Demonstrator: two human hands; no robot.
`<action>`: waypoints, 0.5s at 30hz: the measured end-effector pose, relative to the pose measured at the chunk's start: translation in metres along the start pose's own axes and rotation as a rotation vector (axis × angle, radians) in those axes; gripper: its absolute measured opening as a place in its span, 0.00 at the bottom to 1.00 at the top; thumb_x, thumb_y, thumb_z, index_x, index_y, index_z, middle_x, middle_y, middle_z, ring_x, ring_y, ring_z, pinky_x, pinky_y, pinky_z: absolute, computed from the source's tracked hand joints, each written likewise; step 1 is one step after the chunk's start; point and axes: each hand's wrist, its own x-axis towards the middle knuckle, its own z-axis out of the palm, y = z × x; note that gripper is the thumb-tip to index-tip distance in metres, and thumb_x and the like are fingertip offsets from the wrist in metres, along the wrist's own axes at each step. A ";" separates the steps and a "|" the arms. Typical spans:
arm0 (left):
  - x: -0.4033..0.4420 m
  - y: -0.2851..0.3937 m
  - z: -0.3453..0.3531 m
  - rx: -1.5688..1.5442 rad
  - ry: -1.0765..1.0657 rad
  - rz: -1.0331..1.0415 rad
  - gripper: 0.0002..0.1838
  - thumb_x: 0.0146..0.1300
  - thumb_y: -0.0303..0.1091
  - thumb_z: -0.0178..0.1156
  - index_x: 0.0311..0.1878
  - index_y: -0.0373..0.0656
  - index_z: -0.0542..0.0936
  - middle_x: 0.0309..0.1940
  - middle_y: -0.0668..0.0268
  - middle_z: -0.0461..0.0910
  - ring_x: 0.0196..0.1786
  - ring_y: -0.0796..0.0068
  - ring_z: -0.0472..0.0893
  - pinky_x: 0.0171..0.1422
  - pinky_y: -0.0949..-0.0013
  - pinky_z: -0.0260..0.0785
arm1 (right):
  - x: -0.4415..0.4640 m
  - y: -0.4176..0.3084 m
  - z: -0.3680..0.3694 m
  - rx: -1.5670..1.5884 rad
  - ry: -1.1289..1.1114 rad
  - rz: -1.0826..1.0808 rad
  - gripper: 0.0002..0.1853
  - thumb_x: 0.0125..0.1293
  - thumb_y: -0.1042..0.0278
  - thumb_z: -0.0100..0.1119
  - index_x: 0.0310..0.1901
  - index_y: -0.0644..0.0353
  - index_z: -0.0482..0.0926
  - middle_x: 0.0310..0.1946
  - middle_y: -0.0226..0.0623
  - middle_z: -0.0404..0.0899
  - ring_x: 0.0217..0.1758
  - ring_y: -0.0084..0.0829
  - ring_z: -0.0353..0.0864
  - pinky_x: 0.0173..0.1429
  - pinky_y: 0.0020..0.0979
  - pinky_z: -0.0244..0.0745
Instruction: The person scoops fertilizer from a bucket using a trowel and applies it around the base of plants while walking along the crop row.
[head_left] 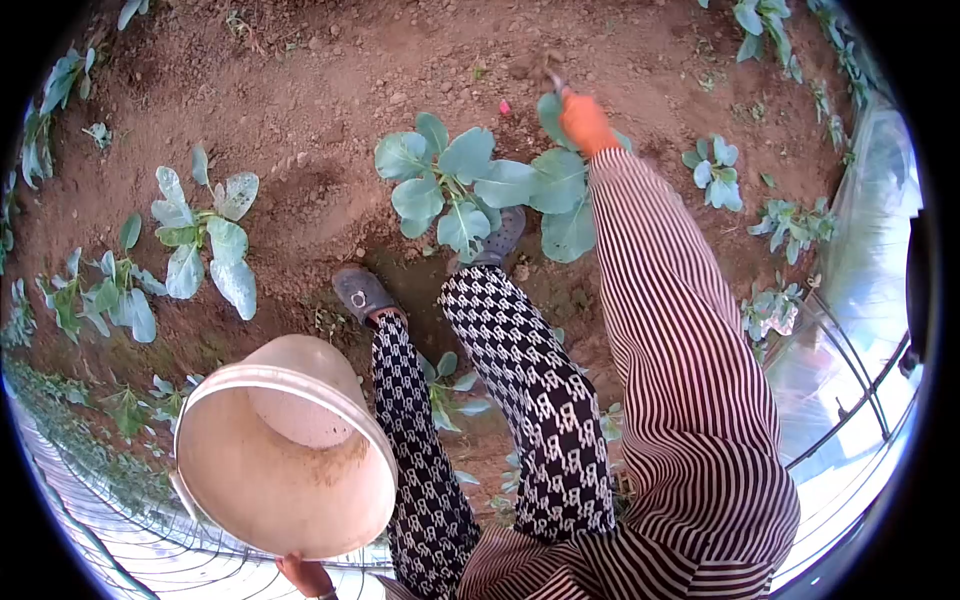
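Observation:
At the lower left, my left hand (pixel 305 577) grips the rim of a white plastic bucket (pixel 325 375). The bucket is tilted with its mouth toward me, and brown dirt is smeared on its inner wall. My right hand (pixel 586 122), in an orange glove and blurred, is stretched out ahead. It is closed on a small digging tool (pixel 554 78) whose narrow end meets the soil; the handle is mostly hidden in the glove. Just beside that hand grows a broad-leaved cabbage-like plant (pixel 468 185). A small red object (pixel 504 107) lies on the soil nearby.
More leafy plants (pixel 210 230) stand to the left, with smaller ones (pixel 713 172) at the right. My feet in grey clogs (pixel 365 292) are on the brown soil (pixel 310 100). Plastic sheeting (pixel 870 230) and dark frame bars (pixel 850 410) line the right side.

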 end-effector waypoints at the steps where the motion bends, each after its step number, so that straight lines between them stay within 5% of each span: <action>1: 0.001 -0.003 0.000 -0.218 0.016 -0.056 0.22 0.47 0.29 0.55 0.48 0.36 0.68 0.48 0.59 0.71 0.53 0.65 0.70 0.57 0.59 0.64 | -0.020 -0.001 -0.003 -0.093 -0.075 -0.066 0.15 0.68 0.63 0.42 0.39 0.63 0.77 0.32 0.57 0.78 0.38 0.54 0.79 0.42 0.49 0.73; 2: 0.003 0.003 0.003 -0.236 -0.091 -0.067 0.21 0.46 0.29 0.55 0.47 0.37 0.68 0.47 0.60 0.71 0.52 0.66 0.70 0.57 0.60 0.64 | -0.034 0.004 0.006 -0.060 -0.084 -0.073 0.14 0.68 0.63 0.42 0.40 0.63 0.77 0.32 0.57 0.78 0.38 0.53 0.79 0.41 0.48 0.74; 6: 0.001 -0.006 -0.004 -0.281 0.018 -0.036 0.21 0.46 0.25 0.52 0.48 0.37 0.69 0.45 0.64 0.72 0.47 0.70 0.71 0.53 0.65 0.64 | -0.083 -0.012 -0.028 -0.067 -0.157 -0.087 0.14 0.66 0.67 0.40 0.41 0.66 0.76 0.37 0.54 0.79 0.40 0.51 0.80 0.44 0.47 0.75; 9: -0.001 0.000 -0.007 -0.028 0.058 0.015 0.13 0.48 0.25 0.50 0.41 0.36 0.71 0.40 0.65 0.72 0.44 0.67 0.72 0.52 0.63 0.65 | -0.096 -0.016 -0.065 -0.005 -0.102 0.046 0.16 0.66 0.67 0.44 0.51 0.61 0.75 0.35 0.57 0.78 0.39 0.53 0.79 0.44 0.49 0.72; 11: -0.008 0.025 0.002 -0.252 -0.160 -0.010 0.25 0.49 0.23 0.49 0.55 0.33 0.68 0.42 0.66 0.73 0.41 0.75 0.72 0.45 0.73 0.66 | -0.098 -0.008 -0.091 0.035 0.107 -0.033 0.19 0.65 0.66 0.46 0.56 0.60 0.72 0.35 0.57 0.78 0.39 0.54 0.78 0.44 0.49 0.72; 15: -0.012 0.040 0.005 -0.211 -0.220 0.068 0.25 0.49 0.20 0.53 0.55 0.33 0.69 0.44 0.65 0.75 0.40 0.77 0.72 0.43 0.76 0.65 | -0.155 -0.021 -0.172 0.267 0.425 -0.232 0.23 0.64 0.61 0.50 0.60 0.58 0.70 0.35 0.48 0.81 0.32 0.43 0.81 0.36 0.41 0.76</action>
